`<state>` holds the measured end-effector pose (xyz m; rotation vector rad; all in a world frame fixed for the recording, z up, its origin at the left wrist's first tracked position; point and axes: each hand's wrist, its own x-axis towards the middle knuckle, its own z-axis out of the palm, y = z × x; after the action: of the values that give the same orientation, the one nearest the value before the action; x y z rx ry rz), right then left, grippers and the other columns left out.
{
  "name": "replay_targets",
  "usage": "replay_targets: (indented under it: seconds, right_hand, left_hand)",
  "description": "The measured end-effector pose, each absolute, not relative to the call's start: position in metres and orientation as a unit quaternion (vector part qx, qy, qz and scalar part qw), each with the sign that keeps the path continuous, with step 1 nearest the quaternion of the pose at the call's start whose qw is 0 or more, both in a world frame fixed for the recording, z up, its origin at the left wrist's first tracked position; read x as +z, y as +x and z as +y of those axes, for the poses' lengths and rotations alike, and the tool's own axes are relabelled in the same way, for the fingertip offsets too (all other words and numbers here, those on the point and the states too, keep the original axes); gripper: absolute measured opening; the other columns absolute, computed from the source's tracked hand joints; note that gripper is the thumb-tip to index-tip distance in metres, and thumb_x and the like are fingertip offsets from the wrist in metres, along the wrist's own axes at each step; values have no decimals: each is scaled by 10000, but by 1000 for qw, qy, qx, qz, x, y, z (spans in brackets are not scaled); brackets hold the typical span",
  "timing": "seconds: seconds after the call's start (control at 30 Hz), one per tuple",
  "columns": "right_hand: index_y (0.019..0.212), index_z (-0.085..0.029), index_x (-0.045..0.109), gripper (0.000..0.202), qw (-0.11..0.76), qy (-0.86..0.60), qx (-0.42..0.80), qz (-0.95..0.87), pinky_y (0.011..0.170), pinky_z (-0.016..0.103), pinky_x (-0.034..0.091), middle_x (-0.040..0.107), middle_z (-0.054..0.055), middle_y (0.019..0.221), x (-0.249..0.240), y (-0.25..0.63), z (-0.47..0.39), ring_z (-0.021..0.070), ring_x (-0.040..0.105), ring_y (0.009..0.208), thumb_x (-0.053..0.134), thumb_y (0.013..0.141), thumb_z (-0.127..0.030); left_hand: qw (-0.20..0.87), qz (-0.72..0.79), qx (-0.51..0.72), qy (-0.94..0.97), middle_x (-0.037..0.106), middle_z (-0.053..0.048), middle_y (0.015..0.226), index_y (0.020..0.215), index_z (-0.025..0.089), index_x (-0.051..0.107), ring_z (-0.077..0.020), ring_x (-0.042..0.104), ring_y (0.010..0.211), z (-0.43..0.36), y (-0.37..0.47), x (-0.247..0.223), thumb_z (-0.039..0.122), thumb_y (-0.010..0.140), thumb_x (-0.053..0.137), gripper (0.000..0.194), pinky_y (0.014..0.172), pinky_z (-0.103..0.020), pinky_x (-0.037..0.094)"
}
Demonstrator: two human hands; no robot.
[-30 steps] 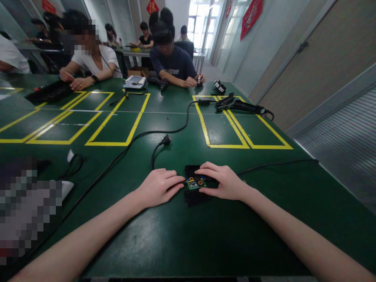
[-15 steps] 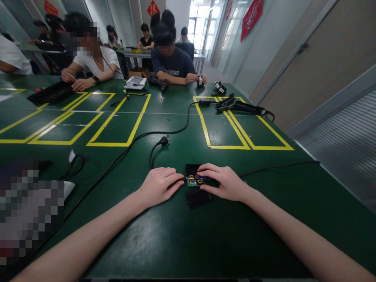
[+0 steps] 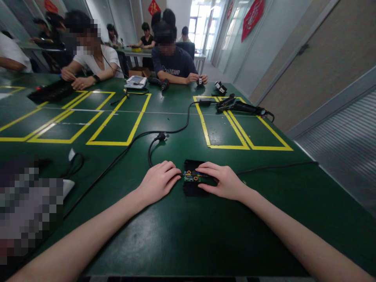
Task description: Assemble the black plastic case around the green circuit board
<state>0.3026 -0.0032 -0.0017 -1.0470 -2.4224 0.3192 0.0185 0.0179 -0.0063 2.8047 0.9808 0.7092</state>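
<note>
A small green circuit board point(image 3: 192, 178) with copper-coloured rings lies over a black plastic casing point(image 3: 192, 192) on the green table. My left hand point(image 3: 160, 180) is closed at the board's left end, its fingertips pinching a black cable that leads to a plug point(image 3: 161, 136). From the right, my right hand point(image 3: 225, 181) grips the board's right end between thumb and fingers, which hide that end. Another black cable point(image 3: 276, 167) runs off to the right from beneath this hand.
A long black cable point(image 3: 117, 158) crosses the table from lower left to a black tool point(image 3: 245, 107) at the back right. Two people work across the table, near a power drill point(image 3: 164, 83). Yellow tape point(image 3: 229, 147) marks rectangles.
The board has moved slightly left and away from me, over the casing. Both hands shifted a little with it, and the plug moved slightly left.
</note>
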Motion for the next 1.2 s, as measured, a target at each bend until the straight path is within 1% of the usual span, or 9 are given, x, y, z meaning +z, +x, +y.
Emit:
replay_targets:
  seconds: [0.1, 0.3, 0.4, 0.5, 0.9, 1.0, 1.07, 1.13, 1.2]
  right_hand:
    - [1238, -230, 727, 326, 267, -399, 115, -870, 858, 353, 644, 749, 94, 1211, -6, 296, 1, 231, 769, 1015, 729, 936, -353]
    - [1242, -223, 741, 301, 294, -405, 111, -859, 928, 390, 643, 750, 104, 1227, -12, 286, 5, 243, 757, 1071, 685, 962, -316]
    - [1247, -215, 743, 305, 302, -396, 110, -860, 983, 412, 629, 751, 112, 1245, -13, 282, 4, 252, 743, 1124, 684, 959, -300]
    - [1224, -199, 750, 294, 317, -397, 106, -855, 970, 415, 634, 760, 121, 1217, -14, 281, 4, 256, 747, 1105, 692, 955, -304]
    - [1161, -177, 751, 252, 349, -407, 117, -836, 955, 420, 629, 776, 131, 1161, -21, 283, 10, 261, 751, 1066, 727, 928, -269]
    - [1152, -196, 746, 233, 360, -402, 117, -834, 950, 402, 624, 774, 113, 1143, -21, 280, 10, 252, 751, 1052, 717, 940, -288]
    - [1193, -205, 728, 260, 367, -403, 117, -830, 944, 388, 617, 753, 113, 1182, -18, 280, 9, 251, 736, 1085, 697, 961, -318]
    - [1230, -214, 705, 284, 362, -419, 117, -824, 871, 358, 617, 726, 113, 1213, -12, 284, 9, 236, 731, 1037, 666, 982, -347]
    - [1198, -216, 696, 262, 345, -445, 116, -819, 724, 314, 589, 720, 99, 1133, -6, 294, 10, 197, 709, 853, 645, 990, -366]
  left_hand:
    - [38, 322, 238, 915, 707, -88, 1061, 1117, 184, 700, -224, 662, 944, 21, 17, -8, 274, 1079, 492, 230, 810, -366, 566]
    - [27, 324, 235, 916, 703, -114, 1324, 1177, 193, 682, -248, 663, 1087, 23, 15, -9, 219, 1083, 439, 262, 867, -409, 561]
    - [35, 318, 230, 919, 704, -105, 1377, 1188, 194, 682, -251, 657, 1107, 23, 14, -8, 216, 1084, 441, 263, 867, -411, 555]
    - [35, 319, 231, 919, 700, -101, 1400, 1182, 183, 684, -253, 657, 1104, 23, 14, -8, 212, 1083, 455, 252, 861, -411, 549]
    - [36, 337, 234, 911, 716, -88, 1377, 1171, 179, 691, -248, 648, 1100, 26, 17, -13, 215, 1081, 484, 228, 865, -402, 538]
    - [33, 342, 230, 910, 725, -86, 1353, 1169, 186, 691, -246, 643, 1104, 28, 16, -15, 222, 1086, 477, 233, 878, -405, 535]
    - [31, 345, 230, 910, 730, -86, 1329, 1170, 188, 689, -248, 641, 1109, 29, 16, -15, 228, 1089, 470, 237, 882, -410, 532]
    - [31, 349, 229, 908, 734, -88, 1282, 1171, 193, 688, -247, 641, 1105, 30, 16, -15, 236, 1094, 459, 245, 880, -407, 528]
    - [34, 353, 228, 907, 733, -86, 1207, 1171, 202, 689, -240, 644, 1075, 30, 16, -14, 246, 1097, 449, 254, 864, -391, 522]
